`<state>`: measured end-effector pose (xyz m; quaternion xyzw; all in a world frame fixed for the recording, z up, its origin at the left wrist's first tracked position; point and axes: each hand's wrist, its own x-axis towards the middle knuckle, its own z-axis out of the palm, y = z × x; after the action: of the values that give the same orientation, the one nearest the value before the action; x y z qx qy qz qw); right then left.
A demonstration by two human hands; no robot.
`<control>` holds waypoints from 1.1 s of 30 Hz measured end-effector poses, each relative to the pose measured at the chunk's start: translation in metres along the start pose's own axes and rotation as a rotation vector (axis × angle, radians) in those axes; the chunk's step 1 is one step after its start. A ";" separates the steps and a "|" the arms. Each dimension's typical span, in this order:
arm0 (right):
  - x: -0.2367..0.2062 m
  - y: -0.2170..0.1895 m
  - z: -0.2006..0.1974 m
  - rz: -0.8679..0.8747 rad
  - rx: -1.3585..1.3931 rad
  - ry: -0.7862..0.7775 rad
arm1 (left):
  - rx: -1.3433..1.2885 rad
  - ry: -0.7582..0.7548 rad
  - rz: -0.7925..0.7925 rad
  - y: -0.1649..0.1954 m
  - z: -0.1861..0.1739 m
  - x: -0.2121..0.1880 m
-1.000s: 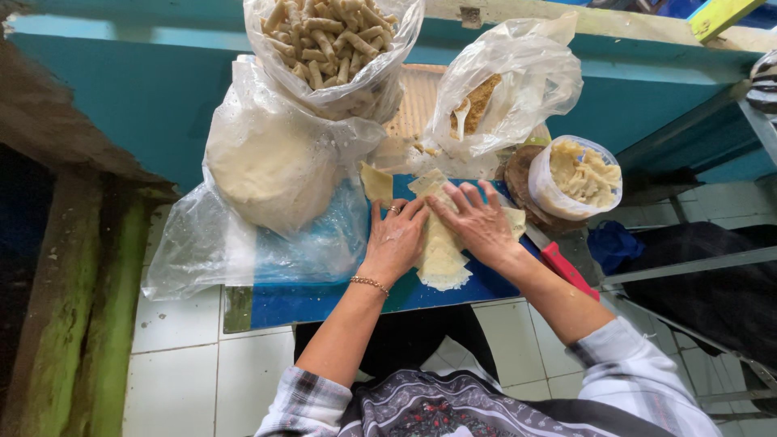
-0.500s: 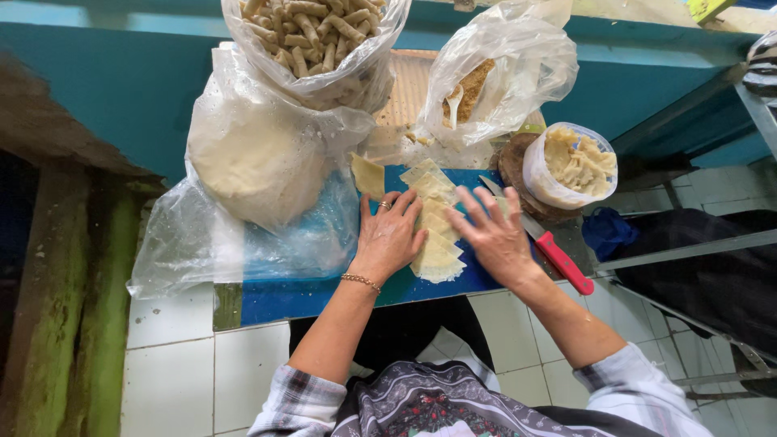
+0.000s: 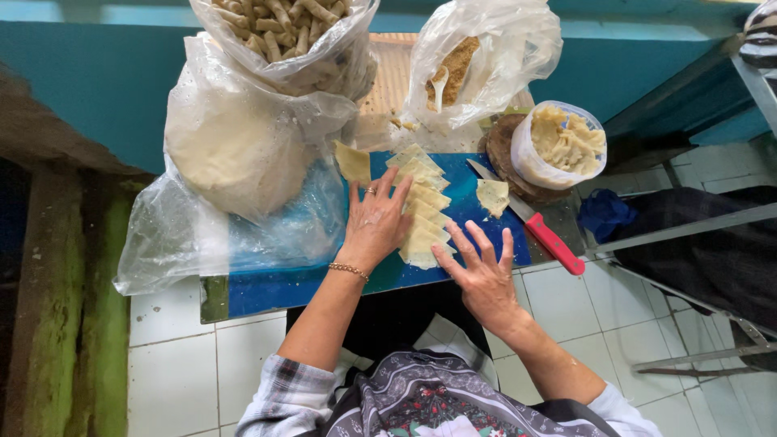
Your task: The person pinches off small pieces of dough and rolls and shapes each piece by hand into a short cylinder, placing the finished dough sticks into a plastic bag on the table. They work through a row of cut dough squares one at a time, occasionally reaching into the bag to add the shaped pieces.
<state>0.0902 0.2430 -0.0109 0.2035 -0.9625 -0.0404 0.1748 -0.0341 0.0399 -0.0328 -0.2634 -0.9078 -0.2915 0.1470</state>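
- Left hand: lies flat, palm down, on the blue board, fingers spread and released, grasping nothing. The fingertips touch the left edge of the row of dough squares. A ring shows on one finger and a beaded bracelet circles the wrist.
- Right hand: held open just beside the near end of the row, fingers splayed and released, holding nothing; whether the palm touches the board cannot be told.
- Row of dough squares: pale yellow thin sheets, overlapping like tiles, running from the far middle of the board down toward the person, between the two hands.
- Single dough pieces: one loose square lies at the far left of the row, near the big bag; another lies to the right, just beside the knife blade.
- Knife: red handle, blade pointing away from the person, lying at the right edge of the board, apart from both hands.
- Large clear plastic bag: holds a pale round mass of dough, resting on the left part of the board.
- Bag of rolled pastry sticks: at the far edge, above the large bag.
- Bag of brown filling: far right of centre, with a white spoon inside.
- Lined tub: at right, holding pale scraps, sitting on a dark round disc.
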 end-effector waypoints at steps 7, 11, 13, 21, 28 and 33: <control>0.027 0.072 -0.039 0.224 0.173 0.322 | 0.111 0.054 0.077 0.019 -0.009 -0.004; 0.110 0.131 -0.029 0.213 0.317 0.357 | -0.018 0.142 0.147 0.036 -0.022 -0.020; 0.166 0.146 -0.008 0.245 0.432 0.265 | -0.076 0.172 0.171 0.043 -0.029 -0.032; 0.298 0.146 0.099 0.442 0.030 -0.023 | -0.227 0.181 0.115 0.027 -0.045 -0.051; 0.310 0.166 0.130 0.362 -0.112 0.070 | -0.280 0.182 0.114 0.002 -0.048 -0.044; 0.290 0.149 0.128 0.511 0.249 0.103 | -0.302 0.190 0.108 -0.002 -0.050 -0.042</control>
<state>-0.2599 0.2627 -0.0160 -0.0242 -0.9700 0.1338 0.2017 0.0049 -0.0080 -0.0117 -0.3022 -0.8202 -0.4398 0.2062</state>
